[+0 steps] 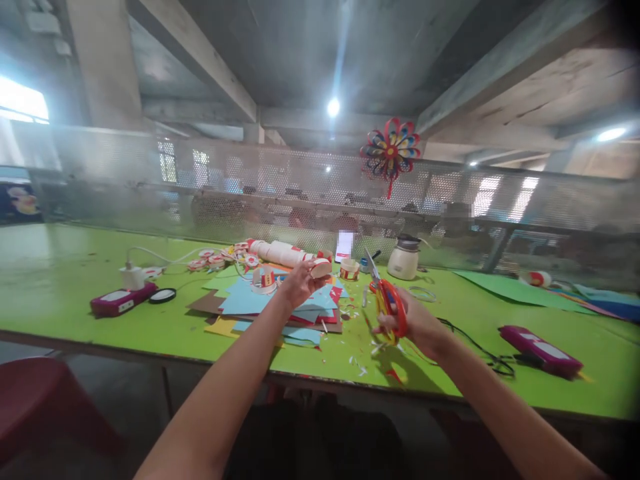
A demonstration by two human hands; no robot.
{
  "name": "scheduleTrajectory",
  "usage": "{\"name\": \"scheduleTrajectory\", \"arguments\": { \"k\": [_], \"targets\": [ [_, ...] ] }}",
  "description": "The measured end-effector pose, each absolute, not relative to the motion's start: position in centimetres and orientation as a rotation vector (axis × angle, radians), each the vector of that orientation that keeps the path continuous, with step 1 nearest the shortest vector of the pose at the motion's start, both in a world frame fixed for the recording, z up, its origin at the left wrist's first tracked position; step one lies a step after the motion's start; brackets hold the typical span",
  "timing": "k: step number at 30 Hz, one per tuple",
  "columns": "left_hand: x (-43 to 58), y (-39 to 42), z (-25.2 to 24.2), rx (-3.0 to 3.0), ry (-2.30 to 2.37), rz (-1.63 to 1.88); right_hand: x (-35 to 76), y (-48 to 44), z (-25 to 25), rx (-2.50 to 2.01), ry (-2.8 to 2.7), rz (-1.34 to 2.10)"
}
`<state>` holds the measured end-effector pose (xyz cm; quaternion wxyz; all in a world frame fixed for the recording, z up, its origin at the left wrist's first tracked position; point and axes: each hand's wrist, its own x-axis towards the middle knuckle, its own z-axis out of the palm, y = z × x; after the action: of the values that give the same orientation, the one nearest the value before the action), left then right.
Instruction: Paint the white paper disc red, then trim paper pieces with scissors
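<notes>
The left hand (300, 283) is raised above the tabletop (75, 280) and pinches a small paper ring (321, 268) with a red-and-white band between thumb and fingertips. The right hand (417, 327) is closed through the red handles of the scissors (387, 303). The blades point up and away, toward the paper ring, near it but apart. Whether the blades are parted cannot be told.

Hazards, as judged:
- The paper ring looks thin-walled, so a hard pinch may crush it.
- The blade tips stand near the left fingertips, so an unwatched approach risks a nick.
- A black cable (475, 347) lies just right of the right wrist and may snag on a forearm sweep.
- Loose coloured sheets (250, 303) lie under the left hand and paper scraps (360, 363) under the right. Both may slide or scatter if brushed.
</notes>
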<state>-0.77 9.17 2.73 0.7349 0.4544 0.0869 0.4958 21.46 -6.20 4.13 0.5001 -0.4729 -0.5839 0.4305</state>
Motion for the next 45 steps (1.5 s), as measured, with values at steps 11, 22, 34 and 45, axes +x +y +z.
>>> {"name": "scheduleTrajectory", "arguments": {
  "k": [11,22,34,45],
  "targets": [
    [-1.2,8.2,3.2,0.911,0.143,1.099,18.3,-0.9,3.9,-0.643,-1.41,1.396],
    [-0.6,8.8,2.9,0.891,0.198,1.208,17.3,0.1,2.1,-0.85,-1.375,1.406],
    [-1.7,10.1,3.6,0.817,0.123,1.443,16.0,-2.4,2.2,-0.797,-1.711,1.14],
    [-3.3,8.7,4.5,1.086,-0.014,1.344,16.4,-2.7,2.7,-0.963,-1.926,0.812]
  ]
}}
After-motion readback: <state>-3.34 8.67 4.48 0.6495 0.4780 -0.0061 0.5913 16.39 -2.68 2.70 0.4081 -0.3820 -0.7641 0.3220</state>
